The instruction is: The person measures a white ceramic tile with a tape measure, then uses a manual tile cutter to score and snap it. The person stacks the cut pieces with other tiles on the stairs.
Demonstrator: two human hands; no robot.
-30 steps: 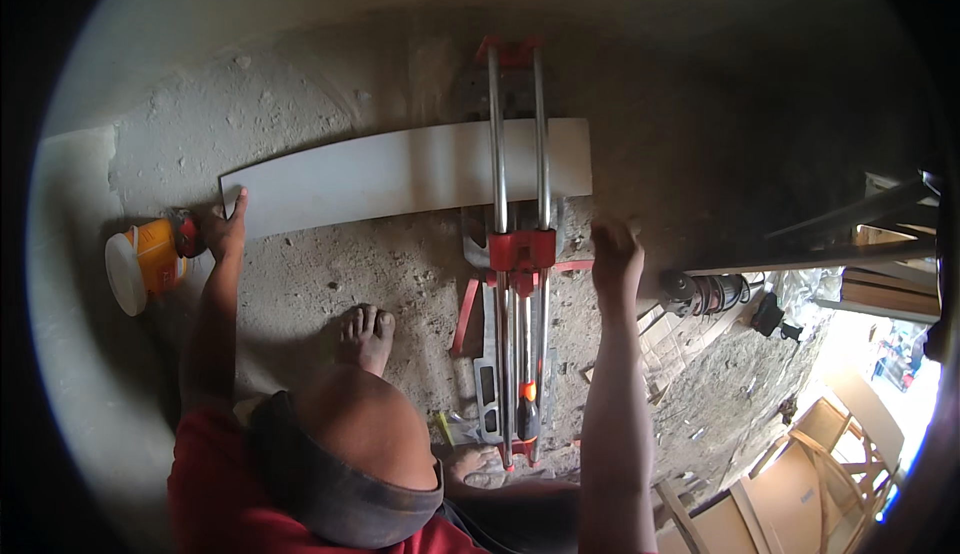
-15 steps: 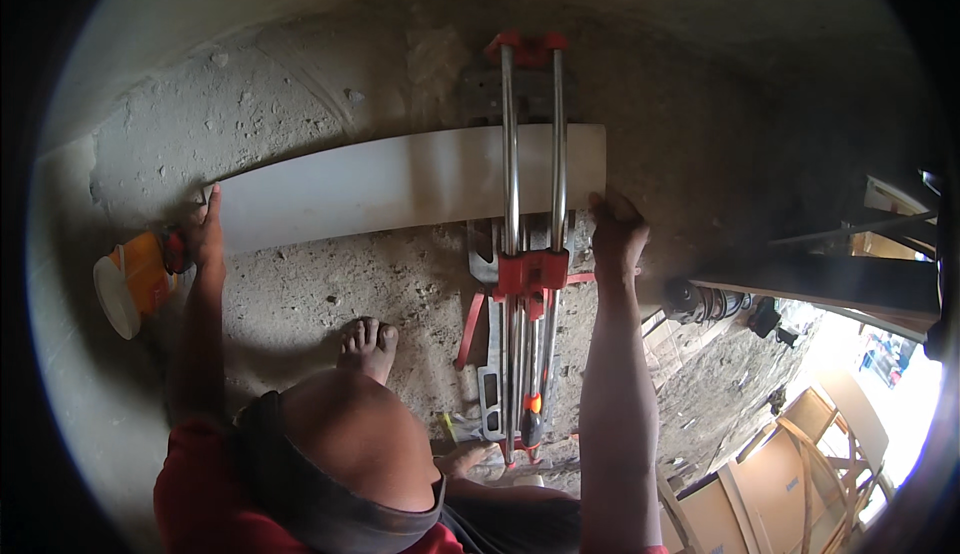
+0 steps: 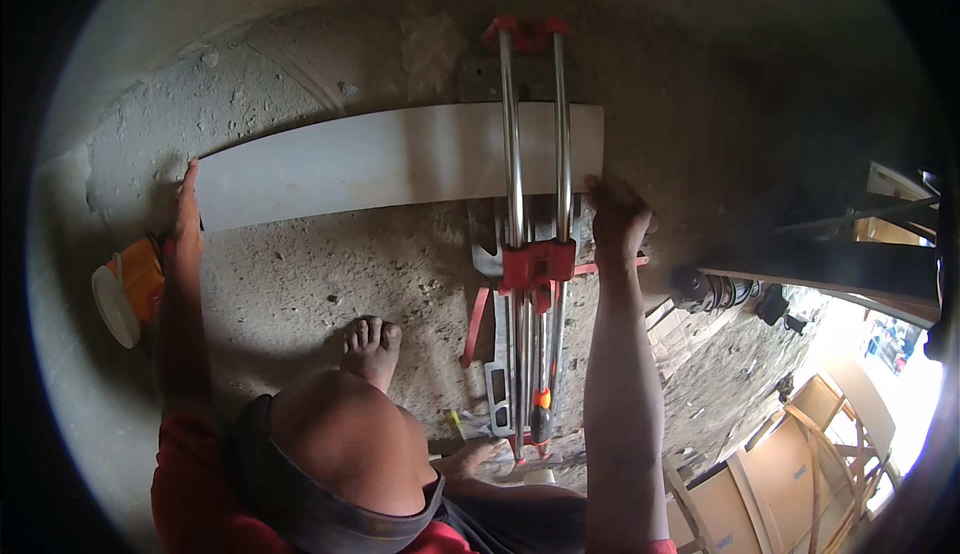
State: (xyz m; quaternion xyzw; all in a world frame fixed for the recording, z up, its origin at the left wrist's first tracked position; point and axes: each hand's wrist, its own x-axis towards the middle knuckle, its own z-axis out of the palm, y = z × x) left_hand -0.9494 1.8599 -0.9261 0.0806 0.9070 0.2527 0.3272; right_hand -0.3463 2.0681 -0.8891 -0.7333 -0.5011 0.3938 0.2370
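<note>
A long pale tile (image 3: 330, 166) lies across a manual tile cutter (image 3: 538, 266), passing under its two steel rails near the tile's right end. My left hand (image 3: 186, 216) is at the tile's left end, fingers stretched straight along the short edge. At the near right corner, my right hand (image 3: 620, 216) is closed, with thumb and finger pinching the tile; its other fingers are curled. The cutter's red carriage sits on the rails just nearer than the tile, and its handle with an orange and black grip (image 3: 541, 416) points toward me.
An orange container with a white round end (image 3: 118, 299) lies by my left forearm. My bare foot (image 3: 371, 352) rests on the rough, gritty floor (image 3: 300, 294). At the right are a dark beam (image 3: 820, 276), a dark cylindrical tool (image 3: 712, 290) and brown boards with wooden frames (image 3: 770, 484).
The tile has slid away from me and slightly left across the cutter, both hands moving with it. My left fingers now lie straighter along its end.
</note>
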